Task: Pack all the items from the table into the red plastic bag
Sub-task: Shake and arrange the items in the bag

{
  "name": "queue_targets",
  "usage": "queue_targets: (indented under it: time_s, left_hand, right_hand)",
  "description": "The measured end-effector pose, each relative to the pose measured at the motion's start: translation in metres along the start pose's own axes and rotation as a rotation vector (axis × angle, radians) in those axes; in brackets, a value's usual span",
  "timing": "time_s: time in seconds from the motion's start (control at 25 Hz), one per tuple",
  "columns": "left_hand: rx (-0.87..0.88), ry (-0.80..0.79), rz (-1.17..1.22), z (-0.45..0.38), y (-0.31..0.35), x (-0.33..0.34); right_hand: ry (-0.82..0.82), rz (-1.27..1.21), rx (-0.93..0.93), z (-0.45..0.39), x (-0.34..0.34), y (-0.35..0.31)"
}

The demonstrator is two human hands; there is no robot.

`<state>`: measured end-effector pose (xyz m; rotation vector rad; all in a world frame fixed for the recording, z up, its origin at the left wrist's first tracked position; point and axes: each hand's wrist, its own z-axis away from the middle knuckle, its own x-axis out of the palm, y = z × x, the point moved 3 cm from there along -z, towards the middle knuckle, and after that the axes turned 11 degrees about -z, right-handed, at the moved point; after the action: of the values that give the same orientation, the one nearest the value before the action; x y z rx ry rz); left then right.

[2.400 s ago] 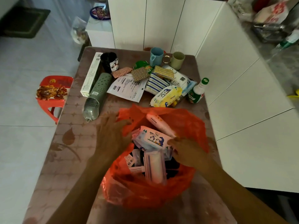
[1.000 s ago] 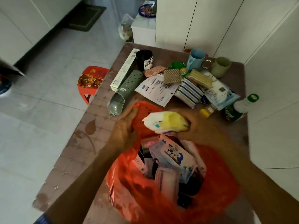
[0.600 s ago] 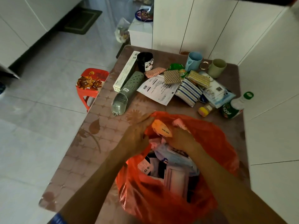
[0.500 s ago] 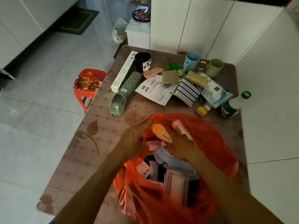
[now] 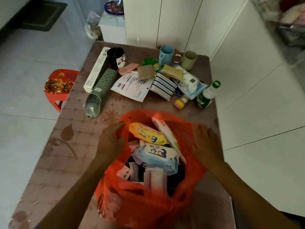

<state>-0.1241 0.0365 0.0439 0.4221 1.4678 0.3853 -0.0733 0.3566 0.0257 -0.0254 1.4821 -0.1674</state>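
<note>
The red plastic bag (image 5: 142,204) stands open at the near end of the table (image 5: 54,166). Inside lie a yellow wipes pack (image 5: 146,133), a blue wipes pack (image 5: 156,154) and several other packets. My left hand (image 5: 110,141) grips the bag's left rim. Over the right rim, my right hand (image 5: 206,144) is spread with nothing in it. Farther back on the table are a grey-green perforated tube (image 5: 100,91), a long white box (image 5: 97,68), a printed sheet (image 5: 132,85), a striped pouch (image 5: 163,85) and a green-capped bottle (image 5: 208,95).
Also at the back stand a black cup (image 5: 116,57), a blue mug (image 5: 165,53) and a pale green mug (image 5: 189,60). White cabinets (image 5: 257,83) border the table's right and far sides. A red stool (image 5: 60,86) sits on the floor to the left.
My right hand carried the yellow wipes pack from the table into the bag, let it go and moved out to the bag's right rim. My left hand stayed on the left rim.
</note>
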Motion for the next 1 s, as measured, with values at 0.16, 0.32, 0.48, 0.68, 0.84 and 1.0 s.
queue_targets:
  time_s: [0.16,0.32,0.48,0.68,0.84,1.0]
  left_hand:
    - [-0.647,-0.024,0.783,-0.023,0.008,0.003]
    - [-0.613,-0.002,1.202,-0.043,0.048,-0.040]
    - [-0.288,0.126,1.176,-0.059,0.058,-0.110]
    - [-0.077,-0.047,0.535,0.000,0.009,-0.110]
    - [0.047,-0.161,-0.159,0.019,-0.017,-0.083]
    - [0.461,-0.012,-0.561,0.030,0.015,-0.059]
  right_hand:
    - [-0.135,-0.436,0.427,-0.024,0.003,0.006]
    - [-0.087,-1.356,0.444,-0.038,-0.032,-0.050]
    - [0.191,-1.383,0.201,-0.043,-0.113,-0.047]
    - [-0.088,-0.756,0.379,-0.005,-0.083,0.004]
    - [0.094,-0.182,0.274,-0.002,-0.085,-0.015]
    - [0.009,-0.411,-0.539,0.005,-0.071,-0.114]
